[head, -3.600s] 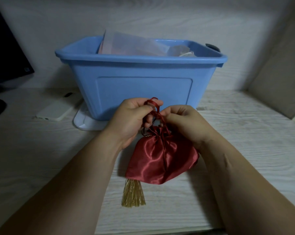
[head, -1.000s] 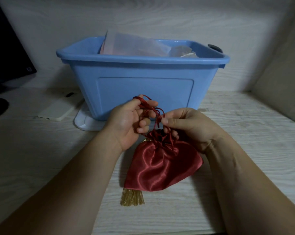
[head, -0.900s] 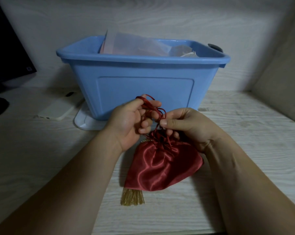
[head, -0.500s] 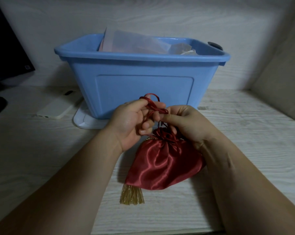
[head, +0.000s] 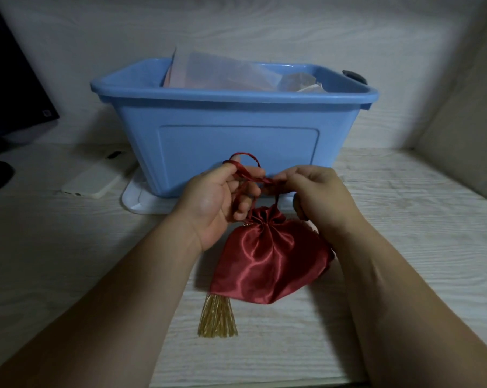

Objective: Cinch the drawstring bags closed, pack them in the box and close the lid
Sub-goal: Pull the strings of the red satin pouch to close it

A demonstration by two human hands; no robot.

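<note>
A red satin drawstring bag [head: 267,261] with a gold tassel [head: 217,317] lies on the pale wooden table, its neck gathered. My left hand [head: 217,200] holds a loop of the red drawstring [head: 246,170] over its fingers. My right hand [head: 312,194] pinches the other end of the cord, just above the bag's neck. Behind them stands the open blue plastic box [head: 236,138], with translucent pouches [head: 217,77] sticking up inside.
The box stands on a white lid [head: 144,200] that lies flat under it. A white phone [head: 96,177] lies to the left, with a dark monitor [head: 10,88] beyond it. A slanted board [head: 466,135] closes off the right side.
The hands have pulled the cord apart sideways and the bag's neck has drawn tighter. The bag has shifted a little on the table.
</note>
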